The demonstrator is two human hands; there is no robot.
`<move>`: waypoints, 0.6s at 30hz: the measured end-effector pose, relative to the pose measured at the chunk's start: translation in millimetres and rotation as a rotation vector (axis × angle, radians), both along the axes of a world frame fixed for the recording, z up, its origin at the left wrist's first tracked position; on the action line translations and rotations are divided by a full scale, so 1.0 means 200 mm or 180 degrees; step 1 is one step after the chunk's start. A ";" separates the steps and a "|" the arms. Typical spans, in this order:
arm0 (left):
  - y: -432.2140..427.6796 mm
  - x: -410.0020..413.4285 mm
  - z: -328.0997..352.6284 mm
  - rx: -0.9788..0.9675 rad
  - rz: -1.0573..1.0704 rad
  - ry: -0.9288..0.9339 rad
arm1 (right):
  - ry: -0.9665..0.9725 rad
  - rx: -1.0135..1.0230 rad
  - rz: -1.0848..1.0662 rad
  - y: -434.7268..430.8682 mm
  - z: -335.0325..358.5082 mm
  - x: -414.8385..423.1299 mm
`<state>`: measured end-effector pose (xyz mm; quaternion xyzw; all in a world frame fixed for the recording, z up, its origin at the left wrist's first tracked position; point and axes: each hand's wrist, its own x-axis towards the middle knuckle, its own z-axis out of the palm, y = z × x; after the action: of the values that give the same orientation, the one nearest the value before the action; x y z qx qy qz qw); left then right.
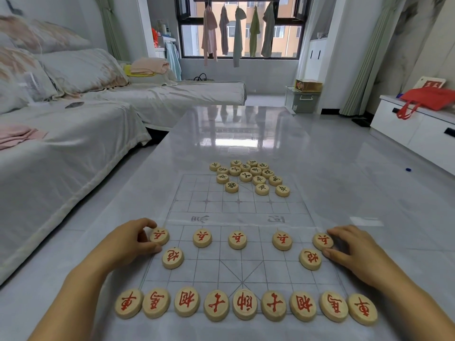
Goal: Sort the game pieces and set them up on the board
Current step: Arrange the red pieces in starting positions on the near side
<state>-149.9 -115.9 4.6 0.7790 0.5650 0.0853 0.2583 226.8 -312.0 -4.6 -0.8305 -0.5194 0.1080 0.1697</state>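
A clear plastic Chinese-chess board (242,267) lies on the glossy table. Red-lettered wooden discs stand set out on its near half: a back row of several (245,305), two cannons (172,257) (310,259), and a row of soldiers. My left hand (134,238) pinches the leftmost red soldier (159,236) between thumb and fingers. The rightmost red soldier (322,241) is pinched by my right hand (349,247). Black-lettered discs (248,177) lie in a loose heap at the board's far end.
The grey table (344,193) runs away from me toward a window with hanging clothes. A sofa with pillows (73,134) stands to the left, a white cabinet with a red bag (428,99) to the right. A small blue object (408,169) lies on the floor.
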 end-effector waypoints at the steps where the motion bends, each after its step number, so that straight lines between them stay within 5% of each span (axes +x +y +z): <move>1: 0.00 0.00 0.00 -0.0010 0.0010 -0.0009 | 0.0012 -0.0005 0.0010 0.00 0.00 0.01; 8: 0.01 -0.01 0.01 -0.0078 0.0052 -0.0037 | 0.0506 -0.0227 0.0107 0.01 0.02 0.06; 14: 0.02 -0.01 0.03 -0.0181 0.0234 -0.0217 | 0.1585 0.0483 -0.0232 0.01 0.03 0.06; 18: 0.02 0.00 0.03 0.0100 0.0386 -0.0307 | 0.1782 0.0804 -0.0449 0.02 0.03 0.08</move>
<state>-150.7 -112.5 10.3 0.7423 0.5966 0.1471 0.2673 242.8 -309.0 2.3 -0.7748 -0.4029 0.2551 0.4150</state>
